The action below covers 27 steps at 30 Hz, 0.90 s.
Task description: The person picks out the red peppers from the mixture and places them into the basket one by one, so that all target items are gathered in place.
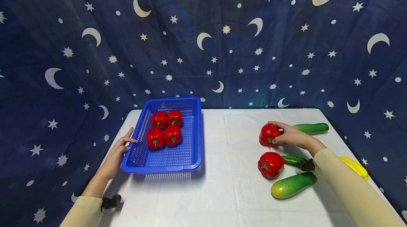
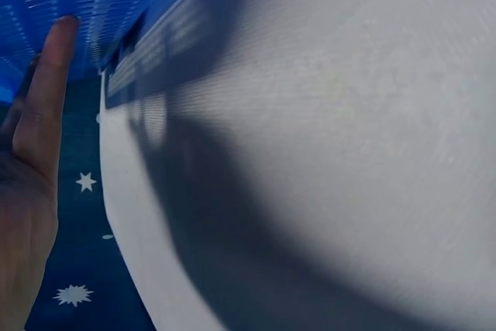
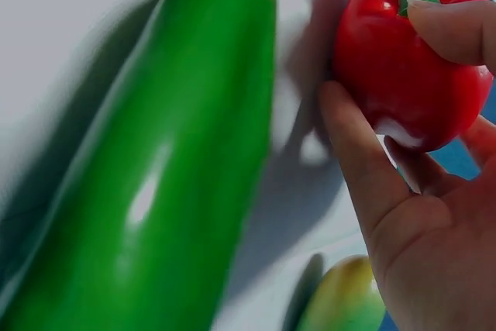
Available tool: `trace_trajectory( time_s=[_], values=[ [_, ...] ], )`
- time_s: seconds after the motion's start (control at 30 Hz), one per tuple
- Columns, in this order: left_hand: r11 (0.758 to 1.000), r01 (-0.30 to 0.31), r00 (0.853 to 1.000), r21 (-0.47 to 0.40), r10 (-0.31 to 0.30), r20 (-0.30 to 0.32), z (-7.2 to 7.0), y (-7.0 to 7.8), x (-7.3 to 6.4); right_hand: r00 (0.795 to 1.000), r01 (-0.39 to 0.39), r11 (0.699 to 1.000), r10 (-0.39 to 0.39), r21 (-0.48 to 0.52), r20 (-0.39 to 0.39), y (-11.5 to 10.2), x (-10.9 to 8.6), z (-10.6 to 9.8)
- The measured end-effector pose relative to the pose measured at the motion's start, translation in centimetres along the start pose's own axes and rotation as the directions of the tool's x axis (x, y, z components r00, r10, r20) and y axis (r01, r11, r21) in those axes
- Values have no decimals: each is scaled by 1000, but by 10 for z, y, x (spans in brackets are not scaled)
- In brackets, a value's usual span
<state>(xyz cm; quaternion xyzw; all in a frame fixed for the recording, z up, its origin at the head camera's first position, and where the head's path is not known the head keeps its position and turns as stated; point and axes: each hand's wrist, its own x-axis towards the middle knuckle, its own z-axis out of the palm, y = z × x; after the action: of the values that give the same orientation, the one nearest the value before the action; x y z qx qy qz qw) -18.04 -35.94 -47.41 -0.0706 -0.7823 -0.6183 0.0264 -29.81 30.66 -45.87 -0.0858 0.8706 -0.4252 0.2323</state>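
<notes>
My right hand (image 1: pixel 290 137) holds a red bell pepper (image 1: pixel 266 133) at the right of the white table. In the right wrist view the thumb presses beside the green stem of that pepper (image 3: pixel 403 75), with the fingers round its side. Another red bell pepper (image 1: pixel 271 165) lies just in front of it. At the left, my left hand (image 1: pixel 116 154) rests its fingers on the side of a blue basket (image 1: pixel 159 169). Its extended finger (image 2: pixel 58 48) meets the slotted wall in the left wrist view. Several red bell peppers (image 1: pixel 172 135) sit together inside the basket.
Green cucumber-like vegetables lie near my right arm: one behind the hand (image 1: pixel 313 128), one partly hidden by the black wrist camera (image 1: pixel 306 164), and one nearer (image 1: pixel 294 185). A yellow item (image 1: pixel 355 167) is partly behind the sleeve. A starry dark blue cloth (image 1: pixel 229 43) surrounds the table.
</notes>
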Motion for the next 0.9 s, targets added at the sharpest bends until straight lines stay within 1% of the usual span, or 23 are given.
trace_trajectory(
  time_s=[0.1,0.2,0.43,0.67,0.8,0.9],
  values=[
    [1000,-10,1000,12,10,20,-1,0,2,1000,15,1000,-15,-3,-15,-4,-2,-3],
    [1000,-3,999,13,2,33,-2,0,2,999,34,999,-34,5,-26,-13,-3,-6],
    [1000,-2,999,3,2,39,-3,0,1,994,100,995,-99,26,-41,-46,-7,-13],
    [1000,-19,999,-8,20,40,-5,-3,-1,989,146,979,-148,145,2,-83,-5,-4],
    [1000,-5,999,-13,5,42,-4,-2,-1,984,163,958,-176,234,38,-103,1,4],
    [1000,8,999,-25,-7,36,-2,0,0,981,161,942,-186,295,58,-120,4,11]
  ],
)
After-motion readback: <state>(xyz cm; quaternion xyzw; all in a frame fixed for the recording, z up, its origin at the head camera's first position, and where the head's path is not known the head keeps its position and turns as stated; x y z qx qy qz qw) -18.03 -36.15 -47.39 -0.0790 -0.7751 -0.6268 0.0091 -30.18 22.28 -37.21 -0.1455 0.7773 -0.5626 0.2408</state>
